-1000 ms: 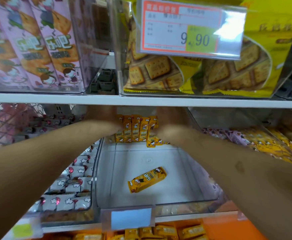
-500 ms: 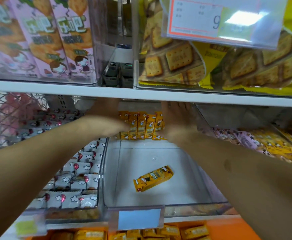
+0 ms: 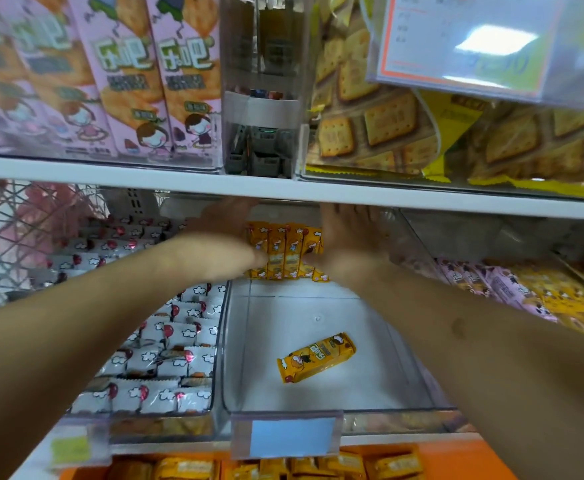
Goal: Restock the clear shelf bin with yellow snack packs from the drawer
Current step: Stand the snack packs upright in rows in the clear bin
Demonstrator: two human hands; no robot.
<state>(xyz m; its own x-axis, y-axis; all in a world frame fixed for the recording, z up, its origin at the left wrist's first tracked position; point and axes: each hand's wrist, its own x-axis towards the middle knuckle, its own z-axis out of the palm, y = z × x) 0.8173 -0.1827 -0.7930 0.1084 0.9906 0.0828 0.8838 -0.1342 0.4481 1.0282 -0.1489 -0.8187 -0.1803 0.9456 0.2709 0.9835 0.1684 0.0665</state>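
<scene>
A clear shelf bin point(image 3: 321, 407) sits in the middle of the lower shelf. At its back stands an upright row of yellow snack packs point(image 3: 285, 249). My left hand point(image 3: 221, 237) presses against the row's left end and my right hand point(image 3: 347, 237) against its right end, fingers reaching under the upper shelf and partly hidden. One loose yellow pack point(image 3: 316, 356) lies flat and slanted on the bin floor. More yellow packs point(image 3: 304, 467) show in the orange drawer point(image 3: 457, 459) below.
A bin of white packs point(image 3: 166, 344) stands to the left, and a bin of pink and yellow packs point(image 3: 526, 292) to the right. The white upper shelf board point(image 3: 283, 188) overhangs my hands. A blue label holder point(image 3: 290, 436) clips onto the bin front.
The view has shifted closer and slightly down. Both hands have squeezed the upright yellow packs into a tighter, straighter row at the bin's back.
</scene>
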